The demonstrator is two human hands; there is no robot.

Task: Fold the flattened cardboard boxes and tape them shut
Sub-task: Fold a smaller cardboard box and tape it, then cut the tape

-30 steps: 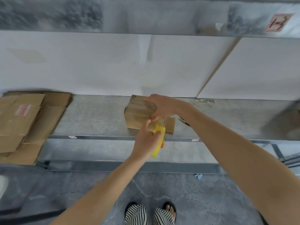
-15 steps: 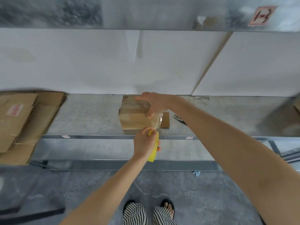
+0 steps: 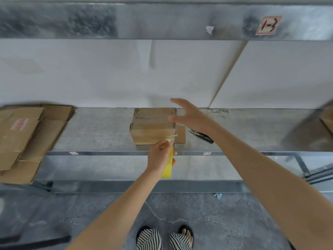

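Observation:
A small folded cardboard box (image 3: 152,126) stands on the metal shelf (image 3: 100,130), clear tape running over its top and front. My left hand (image 3: 159,156) grips a yellow tape roll (image 3: 168,165) just below the box's front right corner, and a strip of clear tape stretches from the roll to that corner. Above the box's right edge hovers my right hand (image 3: 191,114), fingers spread and straight, touching nothing. One brown flap (image 3: 181,134) lies flat on the shelf at the box's right side.
Flattened cardboard boxes (image 3: 27,134) are stacked at the shelf's left end. Small black snips (image 3: 201,136) lie right of the box, under my right forearm. Another cardboard piece (image 3: 327,120) shows at the far right edge. White panels back the shelf.
My right hand has lifted off the box and opened with fingers spread. My left hand has drawn the tape roll down past the box's front corner.

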